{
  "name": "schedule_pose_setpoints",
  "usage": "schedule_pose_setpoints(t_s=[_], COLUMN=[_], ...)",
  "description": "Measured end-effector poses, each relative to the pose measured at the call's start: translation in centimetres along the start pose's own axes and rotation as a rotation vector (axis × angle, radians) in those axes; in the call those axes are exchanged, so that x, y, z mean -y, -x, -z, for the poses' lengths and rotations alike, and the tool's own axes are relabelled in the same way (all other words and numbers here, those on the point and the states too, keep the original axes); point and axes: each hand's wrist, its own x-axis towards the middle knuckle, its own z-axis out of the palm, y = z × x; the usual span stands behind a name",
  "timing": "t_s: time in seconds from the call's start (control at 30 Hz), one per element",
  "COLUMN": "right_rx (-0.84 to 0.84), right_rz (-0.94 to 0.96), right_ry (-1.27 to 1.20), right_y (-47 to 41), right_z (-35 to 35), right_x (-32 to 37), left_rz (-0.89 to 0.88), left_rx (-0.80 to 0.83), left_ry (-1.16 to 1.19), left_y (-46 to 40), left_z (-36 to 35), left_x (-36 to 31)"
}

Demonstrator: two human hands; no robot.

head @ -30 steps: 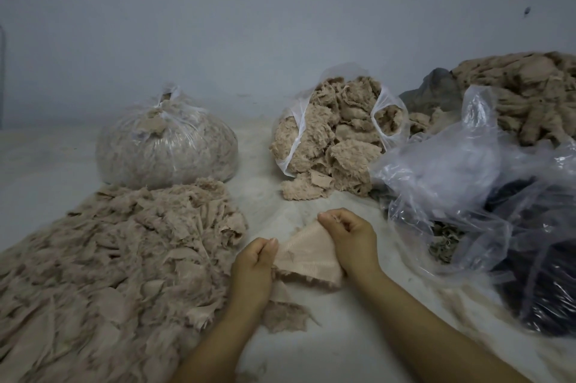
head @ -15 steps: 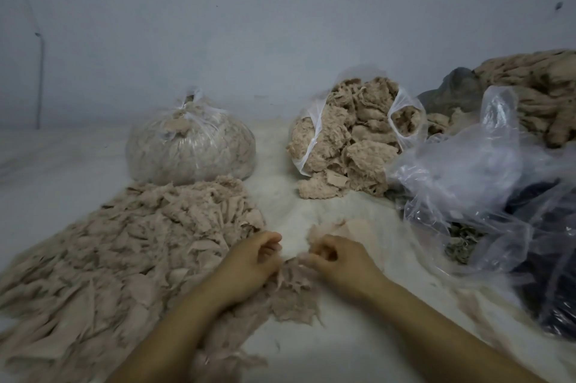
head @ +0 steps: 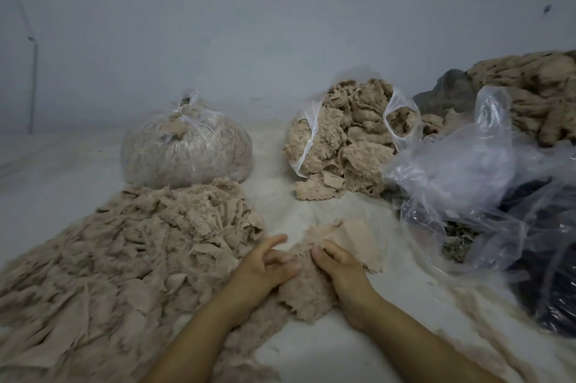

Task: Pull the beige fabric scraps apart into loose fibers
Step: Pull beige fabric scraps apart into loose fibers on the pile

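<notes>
Hands at mid-task: left hand (head: 268, 267) lies open-fingered on shredded fluff; right hand (head: 338, 261) pinches a smooth beige fabric scrap (head: 358, 237); open clear bag of untorn beige scraps (head: 346, 139) remains.

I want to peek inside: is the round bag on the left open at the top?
No, the round bag is knotted shut at its top, unlike the open bag beside it spilling beige scraps.

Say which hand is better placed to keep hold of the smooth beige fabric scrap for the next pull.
Right. The right hand already lies on the smooth beige fabric scrap, apparently pinching its edge; the left hand rests with fingers spread on the fluffy beige fibres beside it.
</notes>
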Motion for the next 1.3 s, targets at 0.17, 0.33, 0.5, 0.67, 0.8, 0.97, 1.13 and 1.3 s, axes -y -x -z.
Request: schedule_pose_setpoints(t_s=[0.17, 0.33, 0.5, 0.67, 0.8, 0.97, 1.13, 1.3], right_rx=[-0.146, -0.164, -0.141, 0.146, -0.241, -0.320, -0.214, -0.113], right_rz=[0.124, 0.131, 0.514, 0.687, 0.562, 0.252, 0.003, -0.092], right_ry=[0.237, 0.283, 0.580, 1.021, 0.563, 0.013, -0.274, -0.355], right_y=[-0.6, -1.0, -0.1, 0.1, -0.1, 0.1, -0.3, -0.1], right_z=[0.7, 0.6, 0.4, -0.3, -0.1, 0.1, -0.4, 0.2], right_x=[-0.3, -0.8, 0.1, -0.5, 0.8, 1.1, 0.8, 1.1], left_rz=[-0.045, 0.033, 0.101, 0.087, 0.039, -0.024, 0.063, 0.099], left_rx=[-0.021, 0.051, -0.113, -0.050, 0.025, -0.049, 0.073, 0.073], left_ry=[0.091, 0.353, 0.491, 0.568, 0.494, 0.279, 0.110, 0.338], left_y=[-0.1, -0.1, -0.3, 0.0, 0.0, 0.1, 0.5, 0.3], left_z=[0.2, 0.2, 0.0, 0.7, 0.5, 1.4, 0.1, -1.5], left_x=[0.7, 0.5, 0.0, -0.1, 0.0, 0.0, -0.6, -1.5])
